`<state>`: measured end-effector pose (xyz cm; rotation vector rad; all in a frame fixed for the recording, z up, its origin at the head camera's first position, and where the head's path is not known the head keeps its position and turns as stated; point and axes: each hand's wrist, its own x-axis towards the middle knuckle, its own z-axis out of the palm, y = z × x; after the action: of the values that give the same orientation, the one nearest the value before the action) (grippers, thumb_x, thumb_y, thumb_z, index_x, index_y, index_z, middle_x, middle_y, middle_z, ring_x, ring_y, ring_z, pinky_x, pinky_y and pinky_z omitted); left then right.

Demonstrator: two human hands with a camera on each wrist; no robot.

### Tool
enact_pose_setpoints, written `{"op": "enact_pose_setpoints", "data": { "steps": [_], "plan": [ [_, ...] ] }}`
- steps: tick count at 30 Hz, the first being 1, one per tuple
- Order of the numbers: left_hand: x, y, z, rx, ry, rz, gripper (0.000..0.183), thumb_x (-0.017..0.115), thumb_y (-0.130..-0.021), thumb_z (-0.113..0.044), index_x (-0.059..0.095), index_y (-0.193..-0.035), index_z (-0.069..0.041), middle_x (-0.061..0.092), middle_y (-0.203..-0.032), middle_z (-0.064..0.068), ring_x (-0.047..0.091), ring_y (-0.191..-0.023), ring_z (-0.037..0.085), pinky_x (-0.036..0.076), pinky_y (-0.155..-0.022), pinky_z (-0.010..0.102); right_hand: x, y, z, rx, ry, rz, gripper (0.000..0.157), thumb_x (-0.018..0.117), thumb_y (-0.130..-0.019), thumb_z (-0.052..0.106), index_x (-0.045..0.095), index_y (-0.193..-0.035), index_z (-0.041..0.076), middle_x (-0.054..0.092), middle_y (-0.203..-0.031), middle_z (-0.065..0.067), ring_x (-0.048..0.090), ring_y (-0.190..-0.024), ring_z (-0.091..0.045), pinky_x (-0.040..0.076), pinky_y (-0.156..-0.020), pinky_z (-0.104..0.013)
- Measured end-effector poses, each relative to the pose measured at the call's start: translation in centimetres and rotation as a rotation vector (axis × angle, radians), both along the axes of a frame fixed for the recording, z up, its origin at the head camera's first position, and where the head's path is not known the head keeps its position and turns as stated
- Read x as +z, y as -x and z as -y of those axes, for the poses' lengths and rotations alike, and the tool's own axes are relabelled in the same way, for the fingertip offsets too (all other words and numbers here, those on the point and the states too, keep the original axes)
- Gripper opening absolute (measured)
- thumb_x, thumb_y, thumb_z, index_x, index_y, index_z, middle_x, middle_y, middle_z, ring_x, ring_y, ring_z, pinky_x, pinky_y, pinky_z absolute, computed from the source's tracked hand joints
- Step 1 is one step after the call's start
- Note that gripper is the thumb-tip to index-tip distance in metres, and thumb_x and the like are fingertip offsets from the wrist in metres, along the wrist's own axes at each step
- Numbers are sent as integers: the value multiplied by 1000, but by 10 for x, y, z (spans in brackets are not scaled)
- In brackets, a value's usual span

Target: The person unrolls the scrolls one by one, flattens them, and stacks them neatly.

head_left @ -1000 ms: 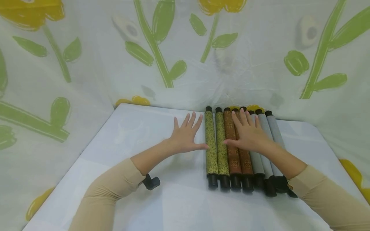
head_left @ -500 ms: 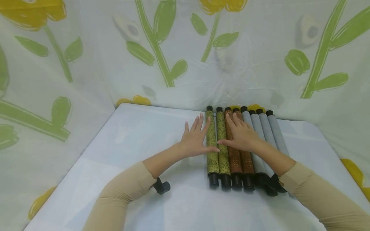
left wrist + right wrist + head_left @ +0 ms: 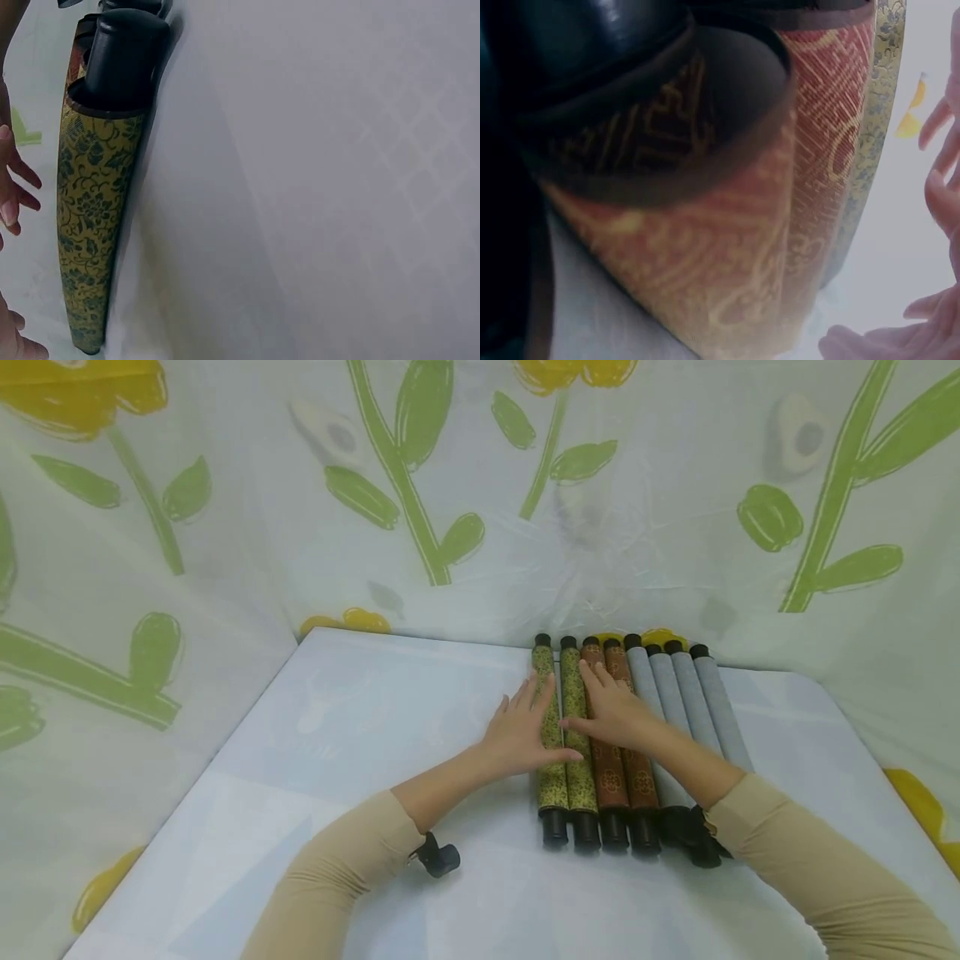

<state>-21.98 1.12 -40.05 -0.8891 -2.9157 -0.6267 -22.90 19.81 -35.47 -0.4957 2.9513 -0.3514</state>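
Note:
Rolled scrolls with black end knobs lie side by side on the table. Two are yellow-green and floral, a left one (image 3: 552, 789) and a second one (image 3: 581, 789). Right of them come two reddish-brown scrolls (image 3: 609, 772), then several grey scrolls (image 3: 723, 710). My left hand (image 3: 517, 739), fingers spread, is over the leftmost scroll. My right hand (image 3: 613, 714) reaches over the brown scrolls, its thumb pointing left across the second yellow-green one. Whether either hand touches a scroll, I cannot tell. The left wrist view shows the yellow-green scroll (image 3: 94, 202); the right wrist view shows a brown scroll (image 3: 690, 270) close up.
The white table (image 3: 360, 718) stretches left of the scrolls. Behind it hangs a pale curtain (image 3: 247, 527) printed with flowers and leaves. A black wrist camera (image 3: 438, 857) sticks out below my left sleeve.
My left hand has moved right, from beside the row onto the leftmost scrolls. My right hand has shifted left, uncovering more of the grey scrolls. The scrolls stay where they were.

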Motion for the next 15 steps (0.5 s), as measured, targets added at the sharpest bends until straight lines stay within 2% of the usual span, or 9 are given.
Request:
{"op": "enact_pose_setpoints", "data": {
  "steps": [2, 4, 9, 12, 15],
  "plan": [
    [-2, 0, -2, 8, -18, 13, 115, 56, -75, -74, -13, -150, -21, -2, -158, 15, 10, -144, 32, 19, -111, 56, -2, 2, 1, -17, 28, 12, 99, 61, -88, 49, 3, -149, -4, 11, -151, -33, 21, -130, -59, 26, -98, -70],
    [-3, 0, -4, 21, -36, 22, 114, 57, -75, -73, -11, -151, -22, 2, -158, 16, 19, -142, 36, 29, -107, 56, -3, 4, 2, -30, 55, 18, 98, 62, -88, 45, 5, -149, -6, 16, -149, -35, 21, -131, -58, 23, -101, -69],
    [-8, 1, -8, 57, -66, 46, 112, 60, -74, -71, -6, -152, -24, 7, -158, 16, 34, -135, 40, 50, -87, 47, -8, 7, 5, -69, 126, 50, 93, 63, -89, 39, 10, -146, -11, 21, -144, -40, 25, -128, -59, 25, -100, -69],
    [-10, 1, -10, 72, -80, 75, 112, 61, -74, -70, -4, -152, -25, 8, -158, 15, 35, -135, 39, 53, -81, 42, -11, 10, 6, -100, 192, 110, 91, 63, -89, 37, 10, -146, -11, 18, -146, -39, 23, -131, -57, 27, -101, -66],
    [-11, 1, -11, 84, -88, 95, 112, 64, -73, -69, 1, -153, -23, 10, -158, 16, 36, -134, 38, 52, -82, 43, -13, 11, 7, -126, 256, 176, 91, 63, -90, 36, 8, -146, -11, 14, -148, -37, 18, -134, -53, 26, -103, -64]
  ]
}}
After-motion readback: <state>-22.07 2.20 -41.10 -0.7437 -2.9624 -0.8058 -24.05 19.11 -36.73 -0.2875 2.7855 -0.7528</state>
